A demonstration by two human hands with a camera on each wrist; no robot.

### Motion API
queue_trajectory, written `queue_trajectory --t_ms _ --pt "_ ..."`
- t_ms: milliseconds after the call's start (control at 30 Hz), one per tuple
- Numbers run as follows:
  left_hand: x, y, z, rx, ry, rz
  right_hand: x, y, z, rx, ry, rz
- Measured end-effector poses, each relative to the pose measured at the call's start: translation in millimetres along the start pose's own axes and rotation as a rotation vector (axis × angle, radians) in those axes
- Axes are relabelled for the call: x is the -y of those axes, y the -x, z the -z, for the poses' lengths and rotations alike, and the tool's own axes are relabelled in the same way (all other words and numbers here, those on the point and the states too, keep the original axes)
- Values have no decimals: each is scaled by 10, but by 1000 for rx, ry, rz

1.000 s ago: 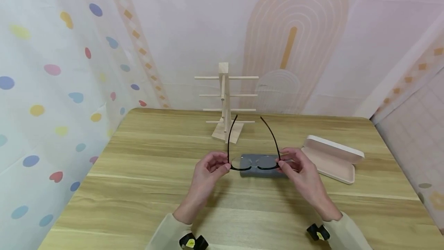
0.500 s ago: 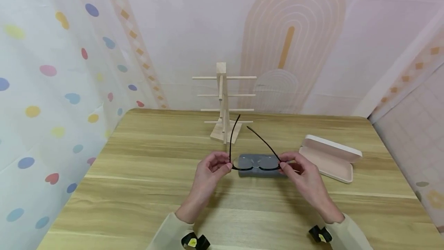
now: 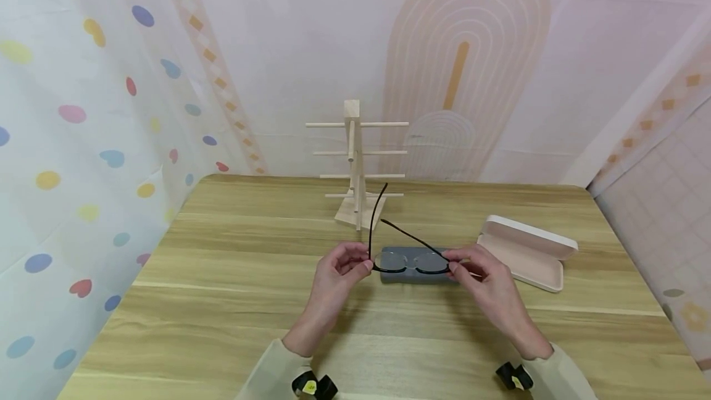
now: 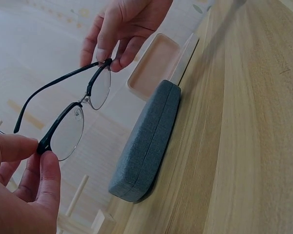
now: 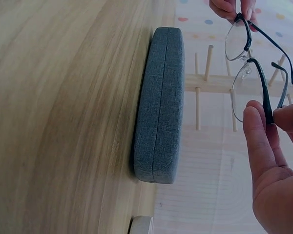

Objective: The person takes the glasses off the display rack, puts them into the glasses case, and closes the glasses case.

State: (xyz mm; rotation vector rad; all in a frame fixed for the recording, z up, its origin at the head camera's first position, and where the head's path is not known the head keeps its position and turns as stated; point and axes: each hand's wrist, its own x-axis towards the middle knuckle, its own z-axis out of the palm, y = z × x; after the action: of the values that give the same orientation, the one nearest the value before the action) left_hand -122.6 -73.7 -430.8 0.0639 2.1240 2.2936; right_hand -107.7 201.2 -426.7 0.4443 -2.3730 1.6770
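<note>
Both hands hold a pair of black half-rimmed eyeglasses (image 3: pixel 409 267) in the air above a closed grey-blue glasses case (image 3: pixel 395 277). My left hand (image 3: pixel 336 279) pinches the left hinge corner between thumb and fingers. At the opposite corner, my right hand (image 3: pixel 484 278) pinches the frame near the other hinge. The left temple arm points away toward the back of the table, while the right one is angled inward, partly folded. In the left wrist view the closed case (image 4: pixel 147 141) lies on the table below the glasses.
Behind the glasses stands a wooden display rack (image 3: pixel 355 159) with several horizontal pegs. An opened white case (image 3: pixel 524 258) with a pale pink inside lies to the right. The wooden table (image 3: pixel 250 320) meets a patterned curtain (image 3: pixel 300 48) at its back edge.
The right temple arm has swung inward from nearly straight back toward the lenses. Both hands keep their pinch at the corners and have hardly moved.
</note>
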Motion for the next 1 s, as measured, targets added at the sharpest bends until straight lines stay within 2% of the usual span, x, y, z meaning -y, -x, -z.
queue_trajectory --t_ms 1000 --pt "-18 11 0 14 2 -9 3 13 -15 14 39 5"
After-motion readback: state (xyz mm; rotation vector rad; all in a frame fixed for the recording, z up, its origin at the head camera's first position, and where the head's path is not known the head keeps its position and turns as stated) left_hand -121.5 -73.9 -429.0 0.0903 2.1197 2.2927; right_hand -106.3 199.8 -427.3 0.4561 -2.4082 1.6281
